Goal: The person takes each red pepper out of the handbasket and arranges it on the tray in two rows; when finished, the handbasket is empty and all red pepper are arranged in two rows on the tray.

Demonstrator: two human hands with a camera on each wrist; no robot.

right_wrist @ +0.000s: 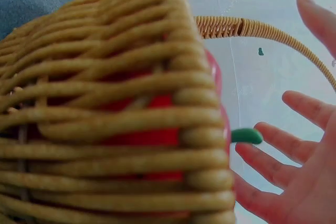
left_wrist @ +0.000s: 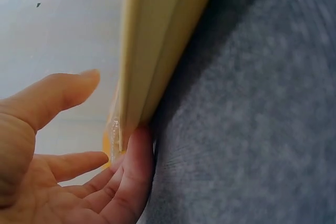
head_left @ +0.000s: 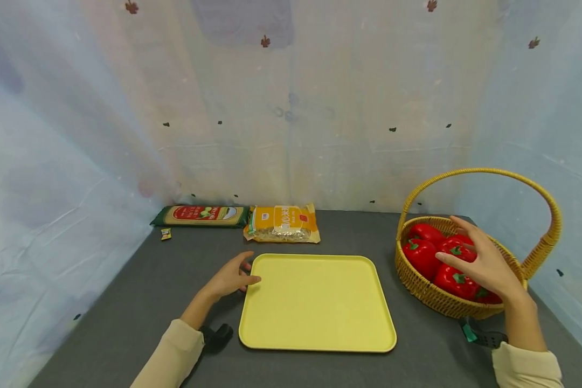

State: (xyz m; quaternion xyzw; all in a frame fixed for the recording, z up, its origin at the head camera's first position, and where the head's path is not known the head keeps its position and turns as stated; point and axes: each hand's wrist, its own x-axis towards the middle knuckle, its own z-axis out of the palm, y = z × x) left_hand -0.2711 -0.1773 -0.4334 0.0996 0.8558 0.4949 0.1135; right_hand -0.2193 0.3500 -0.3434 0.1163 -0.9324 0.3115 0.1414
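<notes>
A yellow tray (head_left: pixel 317 304) lies flat on the dark table. At its left edge is my left hand (head_left: pixel 233 277), thumb over the rim; the left wrist view shows the fingers of that hand (left_wrist: pixel 89 166) relaxed, with fingertips at the tray's side (left_wrist: pixel 149 40). My right hand (head_left: pixel 490 269) hovers over the wicker basket (head_left: pixel 431 293), fingers spread, above several red peppers (head_left: pixel 422 257). In the right wrist view the hand (right_wrist: pixel 299 166) is beside a green stem (right_wrist: pixel 247 136), past the basket's wall (right_wrist: pixel 115 124), holding nothing.
Behind the tray lie an orange and yellow grain bag (head_left: pixel 283 223) and a long green and red packet (head_left: pixel 203 215). A small yellow packet (head_left: pixel 166 234) sits at the back left. The basket's tall handle (head_left: pixel 485 171) arches over the right side. A patterned curtain (head_left: pixel 320 108) hangs behind.
</notes>
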